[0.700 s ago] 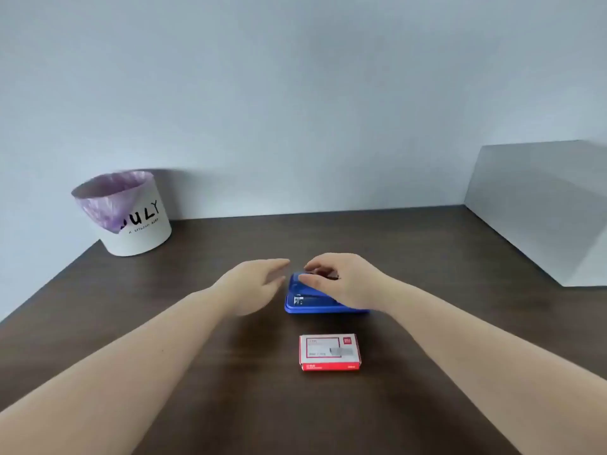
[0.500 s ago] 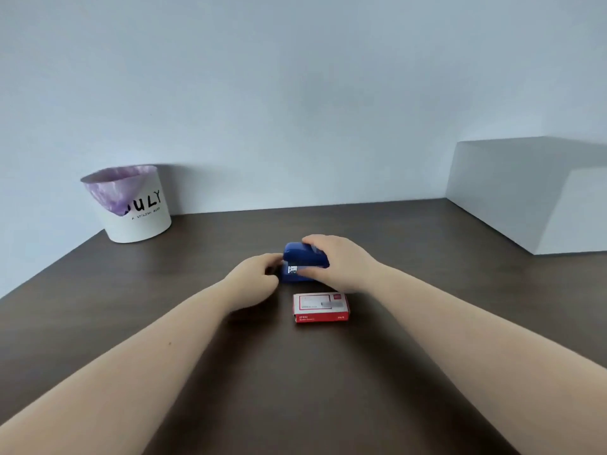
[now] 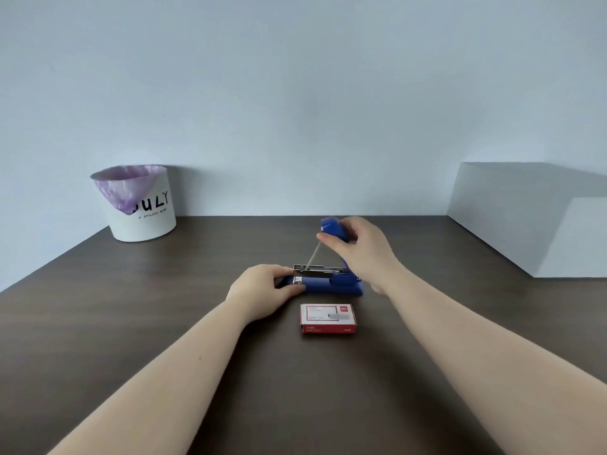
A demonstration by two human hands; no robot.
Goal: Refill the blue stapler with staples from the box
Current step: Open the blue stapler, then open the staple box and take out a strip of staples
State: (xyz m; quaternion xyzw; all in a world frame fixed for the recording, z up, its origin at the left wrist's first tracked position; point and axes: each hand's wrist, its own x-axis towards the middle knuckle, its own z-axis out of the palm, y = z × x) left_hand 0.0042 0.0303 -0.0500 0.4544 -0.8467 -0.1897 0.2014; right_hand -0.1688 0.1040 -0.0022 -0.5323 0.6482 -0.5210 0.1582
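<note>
Stapler (image 3: 331,285) at bench centre: left hand (image 3: 262,290) closed on its base, right hand (image 3: 358,247) pinching the raised lid. Lid could snap shut if the grip slips. Staple box (image 3: 327,318) at 6 o'clock, shut.

Box (image 3: 327,318) print too small to read; stapler (image 3: 328,285) front end hidden under left hand (image 3: 262,290).

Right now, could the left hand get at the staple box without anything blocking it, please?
Probably yes. The staple box lies closed on the bare table, just nearer than the left hand, with nothing between them. But that hand is steadying the stapler, so it must let go first.
</note>
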